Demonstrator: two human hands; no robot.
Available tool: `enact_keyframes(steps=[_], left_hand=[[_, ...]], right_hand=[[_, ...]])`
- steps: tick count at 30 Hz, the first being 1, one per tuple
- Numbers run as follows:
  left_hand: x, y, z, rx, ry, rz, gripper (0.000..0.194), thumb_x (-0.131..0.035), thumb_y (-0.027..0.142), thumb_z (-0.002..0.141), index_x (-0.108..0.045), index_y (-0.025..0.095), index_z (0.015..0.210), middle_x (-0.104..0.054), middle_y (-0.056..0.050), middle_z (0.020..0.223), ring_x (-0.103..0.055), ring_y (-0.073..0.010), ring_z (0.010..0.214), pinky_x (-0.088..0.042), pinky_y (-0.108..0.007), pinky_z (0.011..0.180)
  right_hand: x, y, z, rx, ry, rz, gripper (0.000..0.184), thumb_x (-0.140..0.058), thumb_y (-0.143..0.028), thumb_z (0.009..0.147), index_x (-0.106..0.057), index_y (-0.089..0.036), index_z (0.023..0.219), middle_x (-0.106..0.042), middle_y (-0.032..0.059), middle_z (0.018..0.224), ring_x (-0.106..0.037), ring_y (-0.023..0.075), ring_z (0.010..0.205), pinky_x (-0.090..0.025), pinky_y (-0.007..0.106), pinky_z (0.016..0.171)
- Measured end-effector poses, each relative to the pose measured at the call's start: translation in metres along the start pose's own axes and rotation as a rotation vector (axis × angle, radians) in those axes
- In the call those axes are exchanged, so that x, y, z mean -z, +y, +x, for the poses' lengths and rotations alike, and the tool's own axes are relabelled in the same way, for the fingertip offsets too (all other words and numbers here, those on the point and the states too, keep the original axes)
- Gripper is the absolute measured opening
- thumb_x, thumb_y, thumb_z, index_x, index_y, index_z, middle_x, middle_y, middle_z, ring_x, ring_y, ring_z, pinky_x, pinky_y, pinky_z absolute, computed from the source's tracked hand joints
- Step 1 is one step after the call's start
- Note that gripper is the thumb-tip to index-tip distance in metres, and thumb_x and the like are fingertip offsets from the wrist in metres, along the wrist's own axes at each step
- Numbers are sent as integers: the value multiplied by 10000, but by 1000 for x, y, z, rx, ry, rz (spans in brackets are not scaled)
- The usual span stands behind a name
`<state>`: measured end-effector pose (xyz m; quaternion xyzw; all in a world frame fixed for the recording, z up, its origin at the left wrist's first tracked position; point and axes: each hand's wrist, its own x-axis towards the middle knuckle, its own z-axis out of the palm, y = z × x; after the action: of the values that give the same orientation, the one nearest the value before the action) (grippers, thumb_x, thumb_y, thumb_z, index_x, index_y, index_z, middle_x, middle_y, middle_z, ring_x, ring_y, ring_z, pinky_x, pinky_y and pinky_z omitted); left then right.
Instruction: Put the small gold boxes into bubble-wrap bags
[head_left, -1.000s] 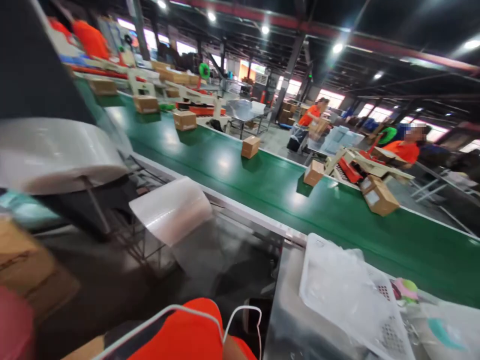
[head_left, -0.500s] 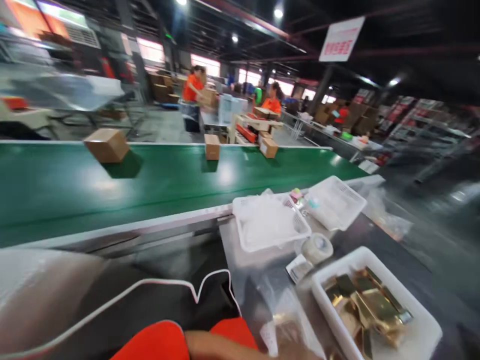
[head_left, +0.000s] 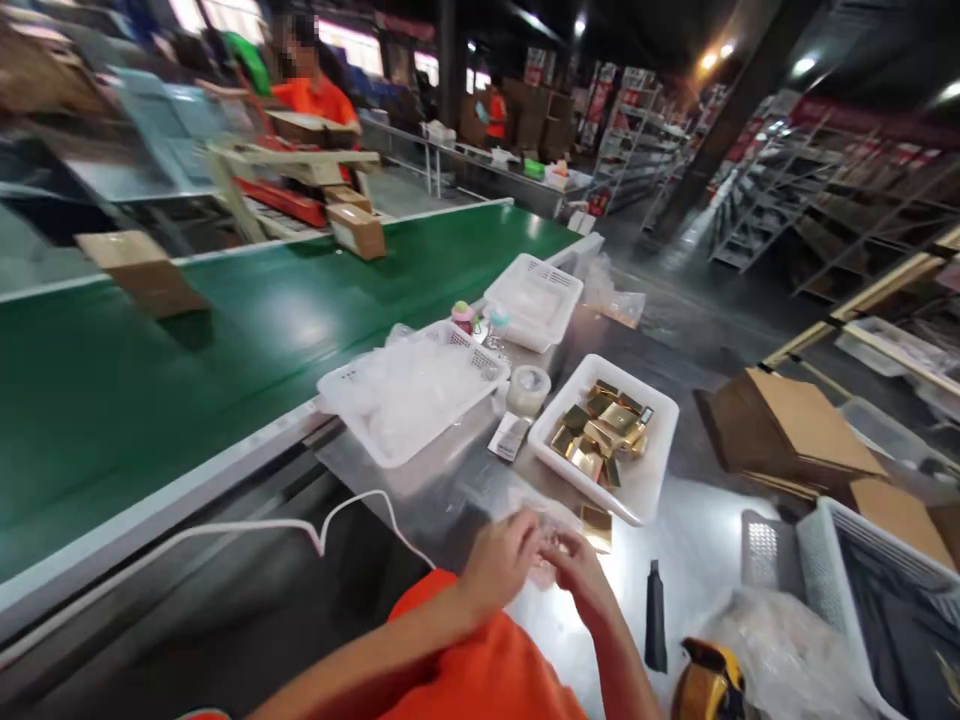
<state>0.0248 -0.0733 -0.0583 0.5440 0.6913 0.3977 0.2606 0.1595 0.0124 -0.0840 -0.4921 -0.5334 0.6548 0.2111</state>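
Observation:
My left hand (head_left: 501,556) and my right hand (head_left: 583,578) are close together over the metal table (head_left: 442,515). Between their closed fingers is a crinkled clear plastic bag (head_left: 543,572); its contents, if any, are too blurred to tell. Just beyond my right hand lies a gold box (head_left: 597,524). A white tray (head_left: 651,480) stands past it, holding several small gold boxes (head_left: 604,430). Left of the tray are a roll of clear tape (head_left: 528,390) and a small printed card (head_left: 510,436).
A white basket (head_left: 390,445) of clear bags borders the green conveyor (head_left: 300,330), with cartons (head_left: 358,230) on it. Right of my hands lie a black cutter (head_left: 655,620), a tape dispenser (head_left: 709,680) and folded cardboard (head_left: 795,420). Across the conveyor stands a co-worker in orange (head_left: 319,95).
My view has swung right, bringing the table's right side into sight. Both hands now show together at the clear bag; earlier only one blurred forearm and part of a hand showed at the bottom edge.

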Motion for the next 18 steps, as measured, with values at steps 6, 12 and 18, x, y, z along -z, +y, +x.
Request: enact_keyframes(steps=[6, 12, 18], left_hand=[[7, -26, 14, 144, 56, -328, 168, -424, 338, 840, -465, 213, 736, -498, 26, 604, -517, -157, 575, -368, -267, 574], [-3, -15, 21, 105, 101, -381, 214, -407, 354, 873, -482, 204, 740, -535, 5, 684, -516, -158, 660, -416, -274, 638], [-36, -4, 23, 7, -179, 62, 178, -488, 221, 792, -656, 227, 850, -658, -115, 848, -616, -292, 860, -479, -483, 773]], right_hand=[[1, -10, 0, 237, 272, -608, 228, -560, -196, 711, -773, -228, 788, -676, 90, 872, -623, 257, 812, -461, 382, 773], [-15, -3, -5, 228, 174, -279, 250, -646, -231, 679, -768, -238, 897, -676, 105, 1029, -600, 308, 1047, -439, 427, 938], [-31, 4, -13, -171, -121, 544, 594, -605, -774, 613, -738, -222, 786, -725, 123, 976, -640, 347, 1059, -522, 469, 825]])
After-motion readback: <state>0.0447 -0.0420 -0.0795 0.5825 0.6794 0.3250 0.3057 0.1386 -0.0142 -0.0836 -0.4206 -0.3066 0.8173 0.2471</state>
